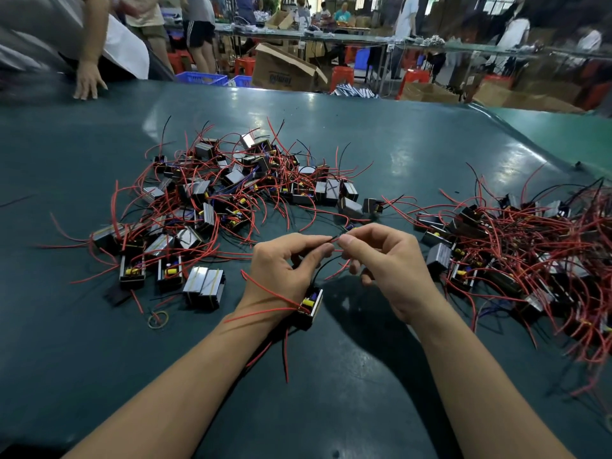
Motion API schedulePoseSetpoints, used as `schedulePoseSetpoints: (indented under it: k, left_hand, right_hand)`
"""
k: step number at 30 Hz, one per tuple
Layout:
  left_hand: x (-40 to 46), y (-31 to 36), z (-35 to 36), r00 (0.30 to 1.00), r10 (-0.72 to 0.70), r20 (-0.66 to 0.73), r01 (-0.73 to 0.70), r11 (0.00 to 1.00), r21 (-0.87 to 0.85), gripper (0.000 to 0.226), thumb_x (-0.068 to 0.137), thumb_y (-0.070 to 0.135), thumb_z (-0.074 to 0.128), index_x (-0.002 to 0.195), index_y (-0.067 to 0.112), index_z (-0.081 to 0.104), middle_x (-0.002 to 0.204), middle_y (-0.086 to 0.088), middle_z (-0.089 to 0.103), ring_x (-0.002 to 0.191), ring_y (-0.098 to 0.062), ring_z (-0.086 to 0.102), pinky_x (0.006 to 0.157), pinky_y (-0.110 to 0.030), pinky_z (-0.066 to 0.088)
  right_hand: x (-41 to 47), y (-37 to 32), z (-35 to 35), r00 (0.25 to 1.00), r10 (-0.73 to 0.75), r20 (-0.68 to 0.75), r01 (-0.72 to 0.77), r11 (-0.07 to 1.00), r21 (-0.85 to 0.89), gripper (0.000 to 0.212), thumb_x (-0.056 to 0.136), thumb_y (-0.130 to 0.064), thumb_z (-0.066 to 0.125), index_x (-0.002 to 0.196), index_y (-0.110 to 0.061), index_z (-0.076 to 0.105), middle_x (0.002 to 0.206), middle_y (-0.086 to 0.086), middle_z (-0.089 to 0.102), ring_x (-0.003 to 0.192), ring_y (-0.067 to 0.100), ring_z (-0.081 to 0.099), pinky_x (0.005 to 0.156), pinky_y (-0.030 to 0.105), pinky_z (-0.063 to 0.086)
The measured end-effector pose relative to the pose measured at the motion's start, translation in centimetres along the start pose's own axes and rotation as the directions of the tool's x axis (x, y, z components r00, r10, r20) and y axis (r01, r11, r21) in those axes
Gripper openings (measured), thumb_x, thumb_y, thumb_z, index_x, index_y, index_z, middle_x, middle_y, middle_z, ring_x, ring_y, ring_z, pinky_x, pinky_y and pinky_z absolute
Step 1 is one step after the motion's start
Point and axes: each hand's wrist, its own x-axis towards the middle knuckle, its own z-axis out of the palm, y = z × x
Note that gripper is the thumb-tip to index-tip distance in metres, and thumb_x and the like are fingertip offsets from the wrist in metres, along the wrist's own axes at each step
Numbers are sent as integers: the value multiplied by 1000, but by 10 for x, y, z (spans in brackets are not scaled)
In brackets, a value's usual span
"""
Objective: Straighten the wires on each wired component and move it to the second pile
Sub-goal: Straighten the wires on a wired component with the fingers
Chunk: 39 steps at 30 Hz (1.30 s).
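Together, left hand (284, 270) and right hand (387, 263) fingers pinch a black wire (323, 271) from the component (310, 308).

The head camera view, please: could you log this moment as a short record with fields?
left hand: left hand pinches a wire
right hand: right hand pinches the same wire
held item: wired component hanging by the left wrist
left pile: tangled components
right pile: more components
surface: green table
loose item: rubber band
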Motion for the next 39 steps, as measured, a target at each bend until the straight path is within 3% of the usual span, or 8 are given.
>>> schedulePoseSetpoints:
  k: [5,8,12,22,28,33,36,39]
  left_hand:
    - [0,2,0,1000,14,0,-14,998,56,7,83,6,75,90,7,78,78,4,73,69,6,62,66,-9,44]
    - [-1,2,0,1000,4,21,-5,999,50,7,85,5,72,90,7,77,77,5,72,67,4,63,65,-10,45]
    - [-2,2,-2,999,-6,50,5,1000,18,8,87,5,69,91,8,76,76,3,73,68,-3,67,65,-16,50]
    - [2,4,-1,985,-169,18,170,967,-188,13,84,2,73,90,13,76,78,0,71,59,-16,68,59,-28,57]
    - [5,5,-2,958,-287,17,280,916,-286,12,80,5,77,82,17,76,72,2,74,64,-6,66,60,-17,51]
    - [9,-2,-8,931,-364,2,346,883,-317,4,84,11,74,83,15,73,73,3,71,67,-10,64,64,-26,54]
    - [9,-7,-5,931,-366,0,358,911,-203,5,85,14,74,82,14,70,81,1,72,75,-10,65,72,-25,53]
    - [7,-7,-1,910,-407,76,414,893,-178,9,84,10,74,83,7,66,90,-14,73,78,-20,66,77,-40,55]
  right_hand:
    - [-4,4,6,910,-413,-29,352,807,-474,7,87,-10,71,79,-12,70,68,-2,65,60,13,58,52,22,45]
    - [-4,7,5,852,-521,46,452,688,-568,7,88,-10,68,82,-7,67,75,0,63,64,16,57,55,25,43]
    - [-3,7,4,852,-522,39,459,710,-534,6,89,-11,67,85,-7,66,78,-2,62,66,13,57,55,15,40]
    - [0,3,-4,971,-239,-30,231,959,-163,5,88,-16,70,92,-19,68,83,6,68,68,22,64,44,23,46]
    - [0,5,-2,983,-161,-83,148,978,-145,7,89,-15,70,83,-18,68,74,5,69,61,10,63,39,24,43]
    - [2,-1,-10,983,-87,-163,96,994,47,7,93,-16,64,87,-14,64,76,0,67,58,9,60,37,21,39]
    - [5,2,-15,960,80,-267,-100,993,-61,12,95,-17,61,84,-15,63,76,3,64,48,5,57,36,20,37]
    - [5,4,-9,937,334,-103,-331,942,48,18,95,-23,61,90,-6,66,78,8,69,46,9,60,33,19,34]
